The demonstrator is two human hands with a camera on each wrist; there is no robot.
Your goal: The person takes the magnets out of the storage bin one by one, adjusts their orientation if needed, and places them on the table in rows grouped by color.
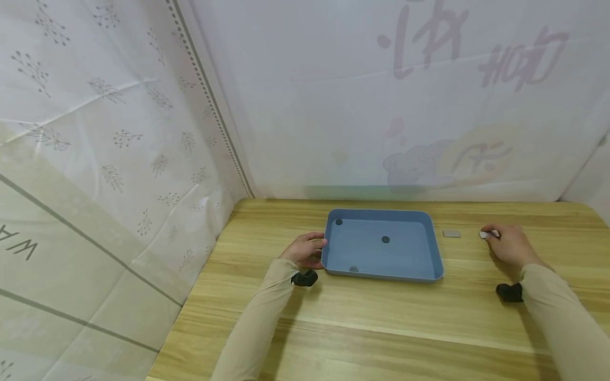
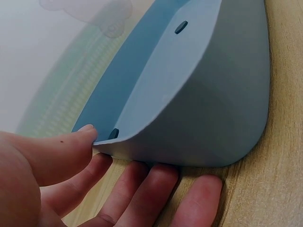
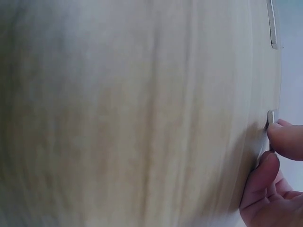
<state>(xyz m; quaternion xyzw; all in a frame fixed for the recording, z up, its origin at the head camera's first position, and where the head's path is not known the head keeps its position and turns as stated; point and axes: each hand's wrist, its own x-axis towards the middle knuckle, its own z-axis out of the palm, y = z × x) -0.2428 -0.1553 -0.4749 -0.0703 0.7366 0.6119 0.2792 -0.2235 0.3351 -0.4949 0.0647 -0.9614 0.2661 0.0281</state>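
A shallow blue tray [image 1: 362,251] lies on the wooden table, with three small dark discs [image 1: 385,239] spread over its floor. At its left end, my left hand [image 1: 305,250] holds the tray's edge; in the left wrist view the thumb [image 2: 75,151] is on the rim and the fingers lie along the outer wall. To the right of the tray, my right hand [image 1: 513,246] pinches a small flat light-grey rectangular piece [image 1: 484,234] between thumb and fingers, close over the tabletop. Another flat grey rectangle [image 1: 451,233] lies between that hand and the tray.
The wooden table [image 1: 381,312] ends at the back against a printed white curtain [image 1: 333,106]. A patterned curtain [image 1: 133,132] hangs along the left side. Each wrist carries a black device, one at the left sleeve [image 1: 262,307] and one at the right.
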